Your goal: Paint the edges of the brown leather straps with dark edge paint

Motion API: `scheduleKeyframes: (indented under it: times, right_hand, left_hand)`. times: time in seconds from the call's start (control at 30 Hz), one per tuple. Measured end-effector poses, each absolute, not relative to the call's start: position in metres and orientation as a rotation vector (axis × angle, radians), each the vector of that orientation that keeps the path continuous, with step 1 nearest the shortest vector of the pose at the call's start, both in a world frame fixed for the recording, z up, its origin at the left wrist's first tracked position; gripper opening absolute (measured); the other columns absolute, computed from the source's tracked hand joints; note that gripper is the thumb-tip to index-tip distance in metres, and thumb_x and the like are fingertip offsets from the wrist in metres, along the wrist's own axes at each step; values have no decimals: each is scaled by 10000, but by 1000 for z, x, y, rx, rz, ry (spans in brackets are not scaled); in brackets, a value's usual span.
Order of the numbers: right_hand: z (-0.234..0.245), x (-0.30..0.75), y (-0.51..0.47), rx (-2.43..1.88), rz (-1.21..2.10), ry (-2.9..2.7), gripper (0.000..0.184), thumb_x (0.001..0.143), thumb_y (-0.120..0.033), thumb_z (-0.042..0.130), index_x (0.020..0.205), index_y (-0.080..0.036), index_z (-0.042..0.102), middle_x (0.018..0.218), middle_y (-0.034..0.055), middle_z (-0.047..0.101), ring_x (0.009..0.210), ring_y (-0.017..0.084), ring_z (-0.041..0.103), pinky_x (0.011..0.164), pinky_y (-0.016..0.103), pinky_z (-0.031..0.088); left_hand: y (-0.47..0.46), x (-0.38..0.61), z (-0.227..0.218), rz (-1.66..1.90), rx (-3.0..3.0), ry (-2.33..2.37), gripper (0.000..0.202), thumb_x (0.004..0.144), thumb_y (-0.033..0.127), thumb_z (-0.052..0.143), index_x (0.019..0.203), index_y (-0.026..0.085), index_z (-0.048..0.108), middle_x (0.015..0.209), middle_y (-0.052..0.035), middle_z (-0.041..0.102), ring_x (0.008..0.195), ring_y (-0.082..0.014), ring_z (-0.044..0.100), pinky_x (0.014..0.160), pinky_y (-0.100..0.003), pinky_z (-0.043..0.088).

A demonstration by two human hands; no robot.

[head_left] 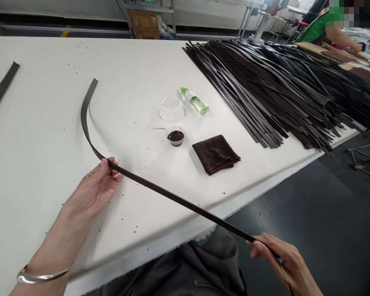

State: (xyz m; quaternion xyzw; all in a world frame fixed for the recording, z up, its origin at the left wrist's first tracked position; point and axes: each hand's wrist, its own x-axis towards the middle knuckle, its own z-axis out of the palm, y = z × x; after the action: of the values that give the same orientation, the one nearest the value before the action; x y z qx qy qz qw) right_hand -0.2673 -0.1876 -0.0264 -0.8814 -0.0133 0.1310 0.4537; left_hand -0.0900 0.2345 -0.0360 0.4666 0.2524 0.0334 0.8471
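Note:
A long dark brown leather strap (pixel 172 197) runs slantwise between my two hands, its small holes facing up. My left hand (pixel 100 185) pinches it between thumb and fingers above the table; beyond that grip the free end curves up and away. Close to the strap's other end, my right hand (pixel 276 257) is closed around it, past the table's front edge. A thin tool (pixel 285 275) also shows at the right hand; its kind is unclear. Nearest to the strap on the table are a small cup of dark liquid (pixel 175 136) and a folded brown cloth (pixel 216 154).
A clear plastic dome-shaped container (pixel 172 109) and a green bottle (pixel 194 100) lie on the white table (pixel 43 164). A big pile of dark straps (pixel 259 90) covers the right side. Another strap (pixel 1 92) is at far left. A person in green (pixel 316 28) works at the back right.

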Motion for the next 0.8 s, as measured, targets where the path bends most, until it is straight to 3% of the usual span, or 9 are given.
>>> scheduleKeyframes:
  times: [0.17,0.27,0.5,0.8]
  right_hand:
    - [-35,-267,-191,-2144,359,-52,336,999,-398,448,781,-209,620,766,27,631,609,130,590,674,172,506]
    - [-39,-268,-193,-2133,378,-47,327,1005,-374,438,781,-206,607,768,25,627,634,129,592,694,169,503]
    - [-44,-267,-192,-2167,372,-9,339,988,-403,460,750,-213,609,743,30,633,739,170,641,705,169,503]
    - [-37,-260,-188,-2186,404,-7,423,966,-471,449,687,-213,633,658,23,621,559,144,598,636,157,512]
  left_hand:
    - [234,-90,-35,55,948,483,220,963,113,503,842,138,685,805,-7,656,712,-85,563,581,-179,521]
    - [232,-90,-33,58,932,476,219,960,110,506,839,132,688,803,-12,660,694,-86,563,567,-182,518]
    - [229,-93,-29,51,904,468,27,850,114,687,841,90,694,804,-18,674,676,-90,580,556,-188,515]
    - [232,-95,-31,39,933,452,113,762,160,785,841,114,718,816,5,680,642,-76,564,539,-188,536]
